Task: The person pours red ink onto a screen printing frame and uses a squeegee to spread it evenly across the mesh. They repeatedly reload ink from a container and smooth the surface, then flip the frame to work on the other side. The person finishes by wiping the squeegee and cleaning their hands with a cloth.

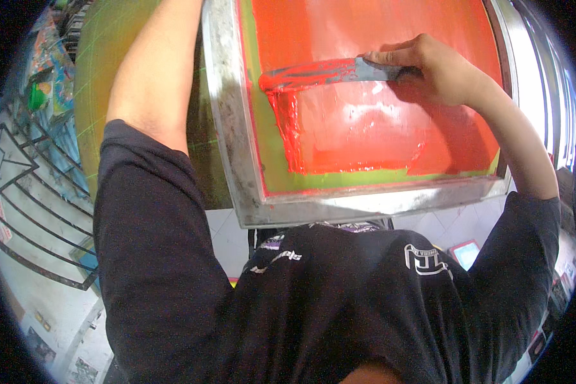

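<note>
spatula (329,70): long flat blade, smeared red, lying across the upper part of the screen (377,128), its tip at the left margin of the mesh. gripped at the handle end by the right hand (432,67), fingers closed around it.

ink (288,125): thick red ridge running down from the blade tip along the left side of the mesh. judged part-way: ink is gathered into this ridge at the left, while a thinner red film covers the rest of the mesh and looks yet to be scraped.

screen: red-coated mesh with a green border, set in a grey metal frame (227,109), tilted toward the person.

left hand: out of view past the top edge; only the bare forearm (153,70) shows, beside the frame. state cannot be told.

surroundings: green gridded mat (109,51) left of the frame; black shirt (313,301) below; printed sheets (25,173) at far left; tiled floor (227,237) beneath. nothing blocks the blade's path.
</note>
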`<act>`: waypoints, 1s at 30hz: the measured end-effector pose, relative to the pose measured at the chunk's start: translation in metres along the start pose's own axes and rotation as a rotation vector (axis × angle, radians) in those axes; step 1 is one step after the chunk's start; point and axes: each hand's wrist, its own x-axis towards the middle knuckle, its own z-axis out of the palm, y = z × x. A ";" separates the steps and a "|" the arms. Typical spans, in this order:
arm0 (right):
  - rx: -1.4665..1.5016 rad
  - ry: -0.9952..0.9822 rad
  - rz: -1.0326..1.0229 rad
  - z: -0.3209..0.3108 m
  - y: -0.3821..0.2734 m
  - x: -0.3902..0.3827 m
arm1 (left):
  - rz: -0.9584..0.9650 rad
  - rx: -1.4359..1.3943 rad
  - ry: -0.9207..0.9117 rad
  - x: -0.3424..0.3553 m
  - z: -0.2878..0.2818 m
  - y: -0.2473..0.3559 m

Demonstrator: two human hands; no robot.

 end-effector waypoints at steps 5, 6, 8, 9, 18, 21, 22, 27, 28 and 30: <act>0.011 -0.020 -0.044 0.022 -0.015 -0.029 | 0.022 -0.071 0.025 0.004 -0.006 0.005; 0.035 -0.031 -0.077 0.027 -0.017 -0.034 | 0.053 -0.098 0.064 0.005 -0.007 0.007; 0.149 -0.065 -0.084 0.034 -0.021 -0.045 | 0.066 -0.078 0.137 0.002 -0.008 0.011; 0.232 -0.082 -0.063 0.036 -0.023 -0.050 | 0.069 -0.051 0.118 0.002 -0.012 0.012; 0.708 -0.006 0.136 0.016 0.000 -0.129 | 0.361 0.211 -0.104 -0.005 -0.090 0.030; 0.770 0.039 0.150 0.003 0.027 -0.188 | 0.496 -0.386 0.152 -0.050 -0.105 0.043; 0.788 0.071 0.119 0.004 0.038 -0.208 | 0.708 -0.174 0.186 -0.072 -0.126 0.051; 0.896 0.328 0.174 0.002 0.079 -0.348 | 0.554 -0.406 0.066 -0.264 -0.145 0.099; 0.893 0.411 0.209 0.006 0.087 -0.375 | 0.682 -0.411 0.100 -0.306 -0.125 0.112; 0.882 0.544 0.201 0.013 0.104 -0.422 | 0.510 -0.496 0.048 -0.378 -0.082 0.146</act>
